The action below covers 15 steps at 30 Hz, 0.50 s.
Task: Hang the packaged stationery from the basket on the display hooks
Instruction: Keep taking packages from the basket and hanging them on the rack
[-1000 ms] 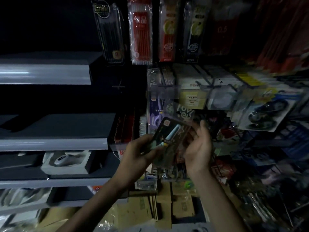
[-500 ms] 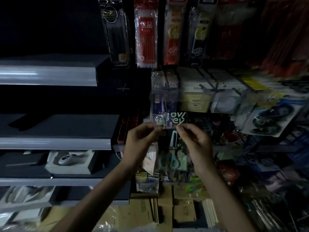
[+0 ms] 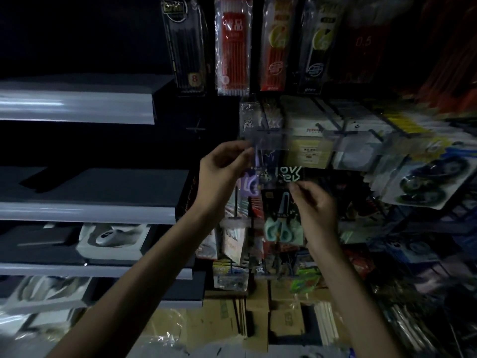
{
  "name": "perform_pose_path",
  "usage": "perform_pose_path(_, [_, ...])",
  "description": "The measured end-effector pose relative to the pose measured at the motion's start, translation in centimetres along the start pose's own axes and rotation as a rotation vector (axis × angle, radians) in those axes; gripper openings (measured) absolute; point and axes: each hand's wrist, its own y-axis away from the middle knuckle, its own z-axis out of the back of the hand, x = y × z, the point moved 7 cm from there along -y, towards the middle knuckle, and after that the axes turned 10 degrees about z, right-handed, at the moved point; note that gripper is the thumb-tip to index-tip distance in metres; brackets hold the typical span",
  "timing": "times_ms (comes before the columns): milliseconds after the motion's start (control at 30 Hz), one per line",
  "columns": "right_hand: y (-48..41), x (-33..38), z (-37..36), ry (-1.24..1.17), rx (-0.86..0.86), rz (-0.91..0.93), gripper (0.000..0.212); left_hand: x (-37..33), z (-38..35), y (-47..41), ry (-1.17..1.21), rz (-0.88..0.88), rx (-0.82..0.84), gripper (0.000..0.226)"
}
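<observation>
Our right hand (image 3: pixel 315 205) pinches the top edge of the scissors pack (image 3: pixel 281 218), which hangs between our hands with its long axis upright. Our left hand (image 3: pixel 222 169), raised higher, pinches the left end of the clear tag (image 3: pixel 268 140) at the hook's tip. The pack's top lies just below that tag, so we judge the next lift goes up and slightly left, led by the right hand. Grey shelves (image 3: pixel 85 210) run off to our left, pen packs (image 3: pixel 233 47) hang above, and cardboard boxes (image 3: pixel 258 316) sit below our forearms in the dim light.
</observation>
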Motion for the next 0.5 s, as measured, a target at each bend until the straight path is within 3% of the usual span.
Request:
perform_pose_path(100, [0.0,-0.1,-0.3,0.003,0.002,-0.007,0.011,-0.6,-0.4,0.6,0.007,0.002,0.106,0.007])
perform_pose_path(233, [-0.3,0.8,-1.0,-0.023,-0.012,0.004,0.015,-2.7,-0.8,1.3,0.047,0.004,0.225,0.019])
perform_pose_path(500, [-2.2,2.2,-2.8,-0.108,-0.045,0.017,0.012,-4.6,-0.6,0.8,-0.052,-0.025,0.201,0.029])
